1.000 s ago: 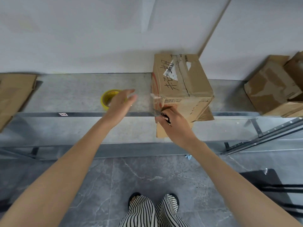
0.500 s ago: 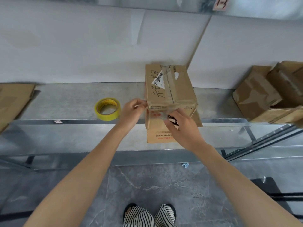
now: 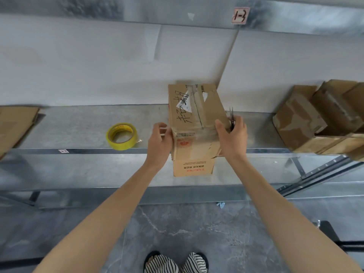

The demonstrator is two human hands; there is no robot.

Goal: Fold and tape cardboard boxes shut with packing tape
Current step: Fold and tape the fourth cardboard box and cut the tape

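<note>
head view, big to small: metal shelf (image 3: pixel 74 129) runs along a white wall. cardboard box (image 3: pixel 194 115) sits at shelf's front edge, centre, top flaps closed w/ clear tape down the seam, lower front flap hanging past the edge. more boxes (image 3: pixel 307 123) far right. left hand (image 3: pixel 160 141) pressed flat on box's left side, grip spread. right hand (image 3: pixel 232 136) on box's right front corner, grip pinching small scissors (image 3: pixel 232 118), blades up. yellow tape roll (image 3: pixel 121 136) lies flat on shelf, left of box, near left hand, not touching.
</note>
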